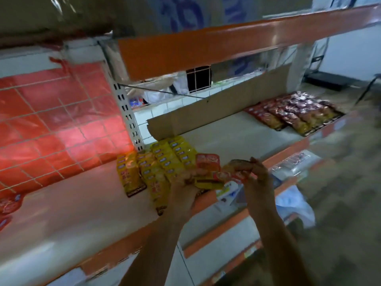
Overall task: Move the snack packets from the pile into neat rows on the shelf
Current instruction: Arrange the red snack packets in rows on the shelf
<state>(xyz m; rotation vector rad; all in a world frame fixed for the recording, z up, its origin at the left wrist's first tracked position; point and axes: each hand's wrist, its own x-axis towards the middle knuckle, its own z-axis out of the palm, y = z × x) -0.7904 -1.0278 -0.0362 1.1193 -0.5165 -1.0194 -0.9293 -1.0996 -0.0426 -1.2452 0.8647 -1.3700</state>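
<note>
Yellow snack packets (165,162) lie in overlapping rows on the pale shelf (226,137), beside the white upright post. My left hand (185,182) grips a stack of orange and yellow packets (208,168) at the shelf's front edge, just right of the rows. My right hand (255,172) pinches the right end of an orange packet (226,174) on that same stack. Further right on the shelf, dark red and yellow packets (294,112) lie in several neat rows. The frame is blurred by motion.
A cardboard strip (216,112) stands along the shelf's back. An orange-edged shelf (206,44) overhangs above. Red plastic over a wire grid (51,116) fills the left. Lower shelves hold white bags (292,201). Red packets (10,203) show at the far left.
</note>
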